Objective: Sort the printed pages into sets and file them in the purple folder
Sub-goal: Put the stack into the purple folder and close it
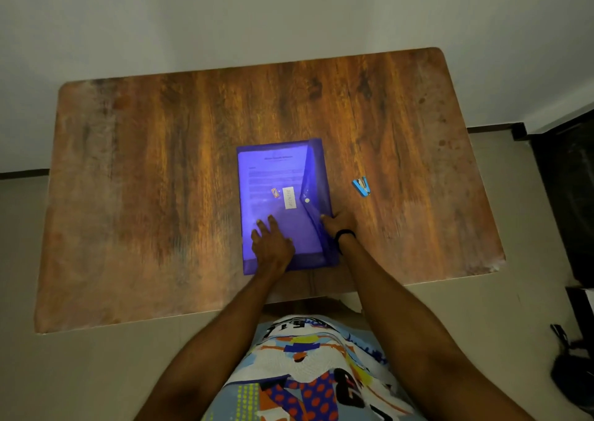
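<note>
The purple folder point(283, 205) is laid flat on the wooden desk point(160, 179), nearer the front edge than the back edge and roughly midway between the left and right edges. Printed pages point(273, 176) are seen through its translucent cover, with a white label and a small orange sticker on the front. The flap with its snap button is folded over along the folder's right side. The left hand point(271, 243) is pressed flat on the lower part of the cover, fingers spread. The right hand point(337, 222), with a dark band at the wrist, is set against the folder's right edge; whether it pinches the flap cannot be told. A blue stapler point(362, 186) lies apart, toward the right edge.
</note>
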Demonstrator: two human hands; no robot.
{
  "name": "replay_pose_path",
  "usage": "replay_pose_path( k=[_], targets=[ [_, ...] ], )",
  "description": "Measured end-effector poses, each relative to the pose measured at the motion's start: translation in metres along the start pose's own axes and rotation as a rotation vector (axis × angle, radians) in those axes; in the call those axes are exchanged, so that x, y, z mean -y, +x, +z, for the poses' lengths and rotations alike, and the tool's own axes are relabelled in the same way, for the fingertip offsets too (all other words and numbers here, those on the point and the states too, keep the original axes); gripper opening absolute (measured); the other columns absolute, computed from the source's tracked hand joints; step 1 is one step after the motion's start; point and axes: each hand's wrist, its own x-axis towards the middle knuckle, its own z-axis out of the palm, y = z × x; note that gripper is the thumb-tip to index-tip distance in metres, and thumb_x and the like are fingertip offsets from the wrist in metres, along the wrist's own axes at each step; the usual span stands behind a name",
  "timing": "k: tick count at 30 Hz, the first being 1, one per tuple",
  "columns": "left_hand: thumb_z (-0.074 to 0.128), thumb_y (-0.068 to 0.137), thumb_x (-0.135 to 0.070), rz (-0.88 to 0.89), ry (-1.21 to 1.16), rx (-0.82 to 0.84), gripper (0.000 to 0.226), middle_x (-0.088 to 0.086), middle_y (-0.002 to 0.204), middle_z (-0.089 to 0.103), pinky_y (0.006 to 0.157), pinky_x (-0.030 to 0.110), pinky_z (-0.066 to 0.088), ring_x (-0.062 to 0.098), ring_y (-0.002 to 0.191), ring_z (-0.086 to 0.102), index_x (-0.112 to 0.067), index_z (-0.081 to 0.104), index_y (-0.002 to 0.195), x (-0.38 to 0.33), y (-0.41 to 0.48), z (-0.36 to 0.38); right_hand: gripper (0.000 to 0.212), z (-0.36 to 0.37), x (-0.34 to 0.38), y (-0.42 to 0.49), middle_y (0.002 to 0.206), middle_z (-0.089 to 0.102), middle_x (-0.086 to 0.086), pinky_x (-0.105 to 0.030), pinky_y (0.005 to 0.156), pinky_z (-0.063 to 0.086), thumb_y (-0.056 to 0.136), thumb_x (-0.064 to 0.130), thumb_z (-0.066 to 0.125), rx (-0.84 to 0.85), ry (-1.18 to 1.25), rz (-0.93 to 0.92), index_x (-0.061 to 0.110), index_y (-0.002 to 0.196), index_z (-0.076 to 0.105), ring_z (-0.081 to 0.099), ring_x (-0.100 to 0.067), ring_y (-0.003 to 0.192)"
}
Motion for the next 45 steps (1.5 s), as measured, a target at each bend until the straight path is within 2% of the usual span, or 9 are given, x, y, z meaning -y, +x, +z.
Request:
replay_pose_path(
  k=[4, 9, 14, 24, 28, 32, 37, 41, 45],
  targets=[
    [0.052, 0.098, -0.039, 0.016, 0.016, -0.065, 0.077, 0.02, 0.163, 0.01, 0.114, 0.052, 0.028, 0.044, 0.147, 0.016, -0.014, 0.011, 0.158, -0.002, -0.001, -0.005, 0.055, -0.002, -0.004, -0.002, 0.126, 0.061, -0.005, -0.047, 0.102, 0.049, 0.087, 0.05, 0.068, 0.048, 0.007, -0.034, 0.016, 0.128, 0.054, 0.057, -0.023, 0.112],
    [0.057, 0.091, -0.03, 0.193, 0.161, -0.089, 0.088, 0.017, 0.166, -0.002, 0.117, 0.055, 0.024, 0.044, 0.149, 0.005, -0.025, 0.002, 0.16, -0.001, 0.011, -0.019, 0.051, -0.016, 0.014, -0.011, 0.142, 0.051, -0.012, -0.043, 0.108, 0.039, 0.098, 0.03, 0.06, 0.057, -0.131, -0.21, 0.011, 0.143, 0.043, 0.049, -0.03, 0.131],
    [0.069, 0.08, -0.045, 0.313, 0.298, -0.09, 0.104, 0.011, 0.166, -0.013, 0.118, 0.06, 0.011, 0.042, 0.151, -0.005, -0.037, 0.002, 0.158, 0.005, 0.023, -0.035, 0.037, -0.036, 0.057, 0.017, 0.131, 0.063, -0.014, -0.031, 0.095, 0.043, 0.095, 0.014, 0.06, 0.038, -0.279, -0.355, 0.008, 0.131, 0.059, 0.058, -0.034, 0.119],
    [0.059, 0.082, -0.07, 0.146, 0.24, -0.023, 0.098, 0.007, 0.166, -0.005, 0.106, 0.062, 0.031, 0.048, 0.147, 0.004, -0.046, -0.001, 0.155, 0.0, 0.029, -0.004, 0.038, -0.001, 0.157, 0.066, 0.136, 0.06, -0.006, -0.049, 0.112, 0.023, 0.101, 0.023, 0.048, 0.049, -0.846, -0.619, 0.035, 0.135, 0.059, 0.05, -0.03, 0.13],
    [0.055, 0.082, -0.074, 0.084, 0.183, -0.008, 0.096, 0.008, 0.166, -0.006, 0.107, 0.064, 0.032, 0.049, 0.146, 0.004, -0.044, 0.0, 0.156, -0.016, 0.033, 0.007, 0.042, -0.006, 0.125, 0.066, 0.123, 0.061, -0.016, -0.047, 0.098, 0.043, 0.09, 0.007, 0.053, -0.209, -0.641, -0.6, 0.02, 0.129, 0.061, 0.055, -0.038, 0.116],
    [0.049, 0.083, -0.077, 0.083, 0.197, -0.016, 0.096, 0.009, 0.166, -0.006, 0.106, 0.062, 0.034, 0.049, 0.146, 0.008, -0.043, -0.003, 0.156, -0.03, 0.032, 0.011, 0.044, -0.036, 0.064, 0.062, 0.122, 0.057, -0.02, -0.05, 0.098, 0.044, 0.086, 0.011, 0.062, -0.467, -0.411, -0.317, 0.009, 0.129, 0.055, 0.053, -0.039, 0.113],
    [0.043, 0.084, -0.08, 0.098, 0.197, -0.039, 0.096, 0.01, 0.166, -0.009, 0.106, 0.062, 0.032, 0.05, 0.146, 0.011, -0.04, -0.006, 0.157, -0.046, 0.034, 0.018, 0.048, -0.062, 0.013, 0.076, 0.132, 0.052, -0.024, -0.052, 0.101, 0.042, 0.095, 0.023, 0.062, -0.361, -0.398, -0.139, 0.008, 0.138, 0.05, 0.05, -0.042, 0.119],
    [0.042, 0.084, -0.08, 0.119, 0.182, -0.033, 0.095, 0.013, 0.166, -0.008, 0.107, 0.06, 0.031, 0.049, 0.144, 0.013, -0.039, -0.004, 0.157, -0.06, 0.035, 0.023, 0.044, -0.078, 0.023, 0.076, 0.13, 0.053, -0.026, -0.045, 0.099, 0.046, 0.096, 0.021, 0.06, -0.472, -0.255, -0.135, 0.001, 0.135, 0.054, 0.054, -0.04, 0.116],
    [0.042, 0.094, -0.067, 0.149, 0.155, -0.087, 0.08, 0.014, 0.164, 0.015, 0.097, 0.052, 0.04, 0.047, 0.131, 0.034, -0.031, 0.012, 0.159, -0.06, 0.037, 0.014, 0.038, -0.049, 0.054, 0.052, 0.12, 0.059, -0.025, -0.047, 0.089, 0.049, 0.094, 0.021, 0.063, -0.393, -0.232, -0.375, 0.004, 0.128, 0.06, 0.059, -0.041, 0.107]
  ],
)
